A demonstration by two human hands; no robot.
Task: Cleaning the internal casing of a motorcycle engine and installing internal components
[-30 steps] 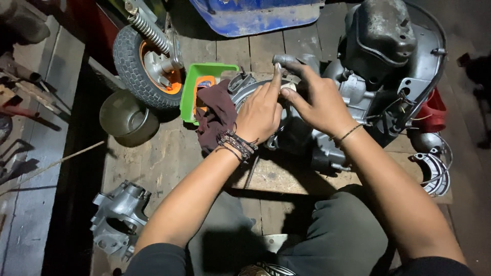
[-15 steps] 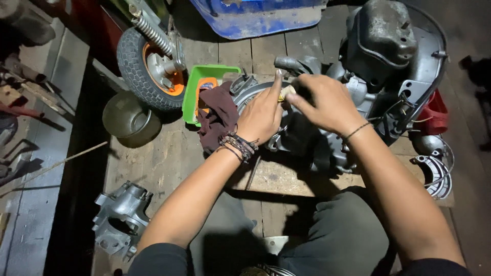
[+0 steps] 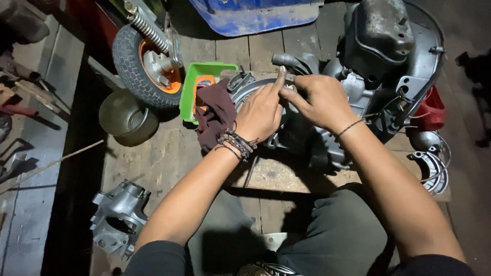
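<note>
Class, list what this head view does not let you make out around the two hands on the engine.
- Engine face, head view: hidden under the left hand and right hand.
- Green tray contents: mostly covered by the dark rag.
- Blue container: cut off by the top edge.

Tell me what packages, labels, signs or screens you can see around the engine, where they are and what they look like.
Green tray: rectangular plastic container left of the engine, behind the dark rag; an orange item lies inside, too hidden to tell whether it is a label.
No signs or screens in view.
</note>
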